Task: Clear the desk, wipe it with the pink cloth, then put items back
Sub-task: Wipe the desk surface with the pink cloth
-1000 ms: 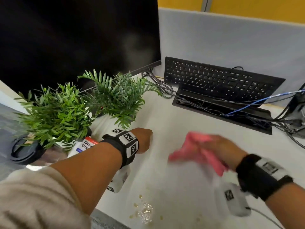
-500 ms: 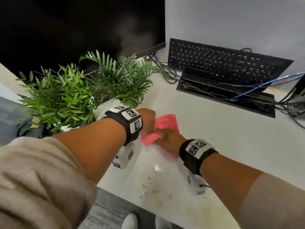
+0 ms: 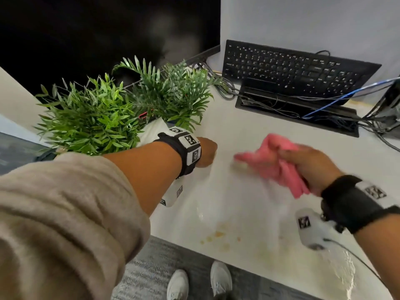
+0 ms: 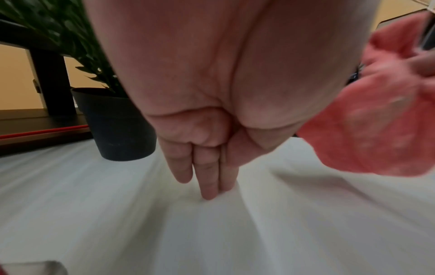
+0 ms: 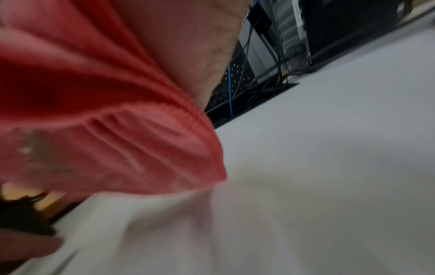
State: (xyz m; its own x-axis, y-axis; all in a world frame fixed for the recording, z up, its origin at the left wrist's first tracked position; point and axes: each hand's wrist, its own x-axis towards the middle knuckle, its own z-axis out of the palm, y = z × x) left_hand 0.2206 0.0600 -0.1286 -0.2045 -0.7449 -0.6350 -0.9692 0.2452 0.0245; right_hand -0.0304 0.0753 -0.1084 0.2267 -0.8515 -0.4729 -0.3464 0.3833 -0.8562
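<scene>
Pink cloth (image 3: pixel 270 163) bunched in right hand (image 3: pixel 311 167), fingers clamped round it, cloth edge on bench (image 3: pixel 249 126). Left hand (image 3: pixel 205 151) beside, fingers (image 4: pixel 207 178) straight, together, tips touching bench. Wiping step underway. Crumbs (image 3: pixel 218 234) near front edge: next stroke should sweep there.

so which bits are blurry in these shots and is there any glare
Head view: the pink cloth and right hand are motion-smeared, while the keyboard and plants stay sharp; glare streaks the desk near its front edge. Left wrist view: desk streaked, left hand fairly clear. Right wrist view: nearly everything is soft.
</scene>
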